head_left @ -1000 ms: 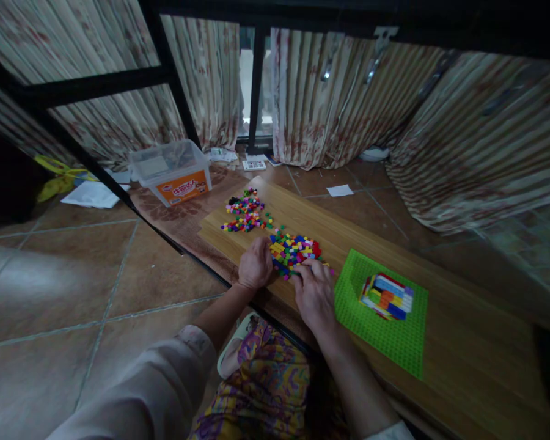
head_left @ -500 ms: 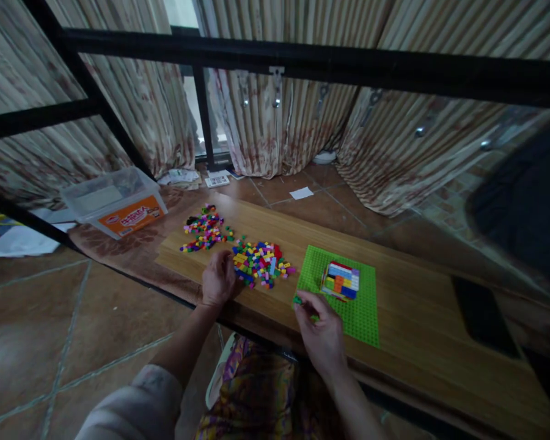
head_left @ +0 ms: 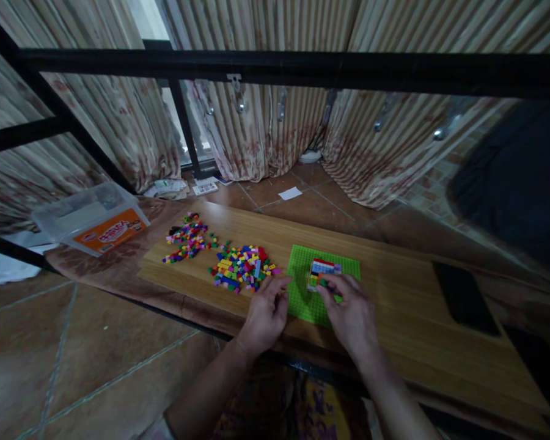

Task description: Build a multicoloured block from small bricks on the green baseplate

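Note:
A green baseplate (head_left: 302, 293) lies on a wooden board (head_left: 394, 305) and carries a small multicoloured brick build (head_left: 321, 270). My right hand (head_left: 351, 311) rests over the baseplate with its fingertips pinched against the near side of the build; whatever it holds is hidden. My left hand (head_left: 266, 308) lies at the baseplate's left edge, fingers loosely curled and touching the board, nothing seen in it. A pile of loose coloured bricks (head_left: 241, 269) sits just left of that hand. A second, smaller pile (head_left: 187, 235) lies farther left.
A clear plastic box with an orange label (head_left: 94, 217) stands at the far left on the floor mat. A dark flat phone (head_left: 461, 296) lies on the board at the right. Black metal frame bars (head_left: 256, 64) cross overhead. Striped curtains hang behind; papers lie on the tiled floor.
My right hand moved from the brick pile to the build on the baseplate, carrying a small green piece on the way. My left hand left the pile and came to the baseplate's left edge.

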`<state>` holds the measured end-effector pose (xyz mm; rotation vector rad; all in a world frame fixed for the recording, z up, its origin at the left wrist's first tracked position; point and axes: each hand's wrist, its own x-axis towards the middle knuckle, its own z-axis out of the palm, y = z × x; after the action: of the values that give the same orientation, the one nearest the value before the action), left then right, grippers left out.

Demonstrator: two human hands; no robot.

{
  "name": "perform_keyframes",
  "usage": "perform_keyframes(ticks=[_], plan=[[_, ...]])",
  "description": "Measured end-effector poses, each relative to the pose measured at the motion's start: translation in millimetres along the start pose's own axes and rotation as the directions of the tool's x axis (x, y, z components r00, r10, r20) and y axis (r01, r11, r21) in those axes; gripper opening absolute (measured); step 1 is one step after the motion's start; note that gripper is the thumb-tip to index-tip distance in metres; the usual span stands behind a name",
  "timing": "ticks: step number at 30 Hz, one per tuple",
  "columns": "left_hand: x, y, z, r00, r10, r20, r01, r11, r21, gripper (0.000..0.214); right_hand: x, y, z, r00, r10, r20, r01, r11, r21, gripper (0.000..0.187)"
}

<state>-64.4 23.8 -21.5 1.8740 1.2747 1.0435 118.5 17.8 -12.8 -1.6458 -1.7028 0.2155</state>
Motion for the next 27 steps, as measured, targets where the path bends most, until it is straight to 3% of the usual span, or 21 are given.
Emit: perform_keyframes(ticks=[6,11,18,22,27], plan=[[22.7,9.4,19.8,0.993,0.000,0.120,0.007,0.999,-0.050,0.044,25.9,10.4,7.7,0.991,-0.091,0.093,0.104,0.984,-0.145,0.017],[27.3,5.2,34.7,0.985,0.021,0.171,0.000,0.993,-0.117,0.049,31.8,9.6,9.1,0.992,-0.079,0.101,0.098,0.976,-0.196,0.017],[25.7,3.5,38.2,0.979,-0.009,0.205,0.022,0.998,-0.063,0.054,30.8,11.3,2.7,0.992,-0.025,0.124,0.033,0.997,-0.063,0.020],[23.1,7.5,38.0,0.976,-0.007,0.219,0.005,1.000,0.010,0.055,24.9,15.3,-0.7,0.997,0.064,0.049,-0.068,0.995,0.077,0.024],[22.7,8.7,38.8,0.974,0.008,0.228,-0.028,0.996,0.086,0.054,22.9,21.4,6.8,0.970,0.215,-0.110,-0.203,0.973,0.114,0.036]])
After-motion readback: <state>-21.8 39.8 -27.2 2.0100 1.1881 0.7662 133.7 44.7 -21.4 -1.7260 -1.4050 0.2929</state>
